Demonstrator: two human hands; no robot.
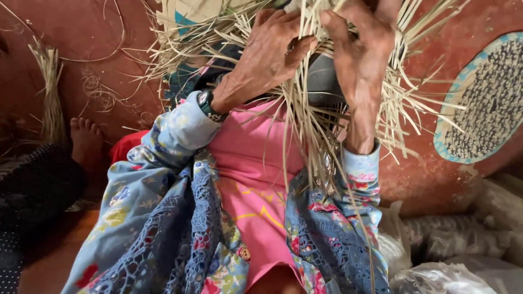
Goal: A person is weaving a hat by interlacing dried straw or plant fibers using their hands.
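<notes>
Red floor [87, 32] behind everything, scuffed and littered with stray fibres. Over it, a blue floral jacket [158, 218] with lace panels, open on a pink shirt [256, 179], filling the lower middle of the view.

Above the shirt, a mass of pale straw strips [310, 114], fanning outward from a half-woven piece at the top edge and trailing down across the pink cloth. Right of the straw strips, a flat oval woven mat [485, 103] with a turquoise border, lying on the floor. Below that mat, lumpy clear plastic sacks [463, 239]. Far left of the strips, a loose straw bundle [52, 92] standing on the floor, and near it a bare foot [86, 139] of another person beside dark dotted cloth.

Left hand [269, 51] buried in the strips, fingers curled around several of them, a green wristwatch [207, 104] at its cuff. Right hand [362, 49] just beside it, fingers bent and pinching strands at the top of the strips.
</notes>
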